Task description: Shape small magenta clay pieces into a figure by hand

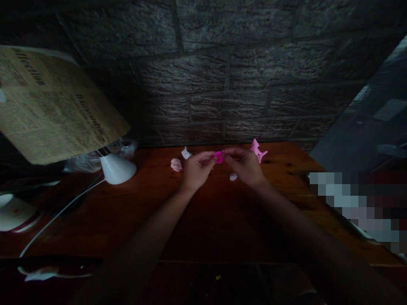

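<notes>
Dim textured block wall behind, reddish wooden desk below, printed-paper lampshade over at the left, left hand and right hand pinching a small magenta piece between them, above the desk's far part, pink shape beside the right hand.

This looks like a room in a home, but it is too dark to be sure. A lamp with a big paper shade that has words on it stands by the far edge of a wood table, on the left. A cup is near the table's left edge. Behind the far edge is a dark wall that looks like stone blocks.
</notes>
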Available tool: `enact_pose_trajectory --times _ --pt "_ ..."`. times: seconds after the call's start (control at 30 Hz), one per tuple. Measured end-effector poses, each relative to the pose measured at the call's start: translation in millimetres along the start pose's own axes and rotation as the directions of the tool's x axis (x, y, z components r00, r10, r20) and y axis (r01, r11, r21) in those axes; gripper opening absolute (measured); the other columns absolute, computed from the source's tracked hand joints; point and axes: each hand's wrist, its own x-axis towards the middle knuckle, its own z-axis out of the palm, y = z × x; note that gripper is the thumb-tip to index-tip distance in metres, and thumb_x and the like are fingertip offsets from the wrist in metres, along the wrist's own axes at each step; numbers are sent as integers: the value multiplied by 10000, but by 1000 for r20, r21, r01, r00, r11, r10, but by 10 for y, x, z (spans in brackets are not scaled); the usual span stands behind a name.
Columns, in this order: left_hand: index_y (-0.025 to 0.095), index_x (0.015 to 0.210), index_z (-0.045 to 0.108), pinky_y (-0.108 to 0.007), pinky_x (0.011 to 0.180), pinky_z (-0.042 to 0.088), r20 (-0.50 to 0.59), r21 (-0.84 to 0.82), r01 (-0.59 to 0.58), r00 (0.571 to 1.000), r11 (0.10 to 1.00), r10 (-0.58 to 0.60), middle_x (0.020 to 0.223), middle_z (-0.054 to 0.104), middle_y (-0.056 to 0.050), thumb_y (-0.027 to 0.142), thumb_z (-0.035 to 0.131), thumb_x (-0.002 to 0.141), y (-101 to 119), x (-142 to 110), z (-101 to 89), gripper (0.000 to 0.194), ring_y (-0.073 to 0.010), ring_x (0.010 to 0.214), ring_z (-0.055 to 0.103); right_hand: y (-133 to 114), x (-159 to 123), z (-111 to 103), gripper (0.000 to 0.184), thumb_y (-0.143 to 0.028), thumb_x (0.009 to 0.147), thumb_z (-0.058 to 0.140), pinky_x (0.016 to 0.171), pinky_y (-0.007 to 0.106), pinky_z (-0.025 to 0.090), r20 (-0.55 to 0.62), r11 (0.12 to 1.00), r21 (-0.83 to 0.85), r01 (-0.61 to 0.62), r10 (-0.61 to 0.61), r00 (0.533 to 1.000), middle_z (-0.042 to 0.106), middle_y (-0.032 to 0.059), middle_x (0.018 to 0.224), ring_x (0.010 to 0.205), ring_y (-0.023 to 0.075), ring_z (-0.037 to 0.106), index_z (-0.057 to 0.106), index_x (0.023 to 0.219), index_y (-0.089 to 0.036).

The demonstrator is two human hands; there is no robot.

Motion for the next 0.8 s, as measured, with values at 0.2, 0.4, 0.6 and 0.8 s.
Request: enact_pose_trajectory --times 0.2,0.4,0.6,0.8 --pt "183 931 730 -280 681 620 -26 63 -45 999 997 47 849 802 -57 242 713 830 -14 1 -14 118 -180 768 765 -12 -14 1 161 -247 853 636 885 400 582 7 999 -36 2 -1 1000 805 54 948 889 222 747 784 907 -212" --pt "214 876 750 -311 783 602 53 145 -154 988 977 148 872 801 -42 194 669 855 14 -12 -13 86 -178 800 756 -18 -18 -9 167 -248 856 620 858 408 583 16 997 -75 22 -21 1000 797 51 931 875 227 739 782 895 -231" --pt "240 845 751 -301 789 565 162 366 -275 960 889 230 874 799 -20 155 636 868 96 -35 -63 145 -182 812 745 -34 -17 -26 167 -200 837 612 914 428 556 76 991 -126 40 -30 997 787 30 909 906 233 727 767 862 -257" --pt "246 1148 716 -317 828 562 159 432 -256 965 865 207 921 805 -38 152 652 867 99 -35 -82 304 -195 840 755 -6 -9 -21 163 -191 839 607 881 421 548 144 986 -154 70 -48 988 787 27 900 868 225 723 758 820 -250"
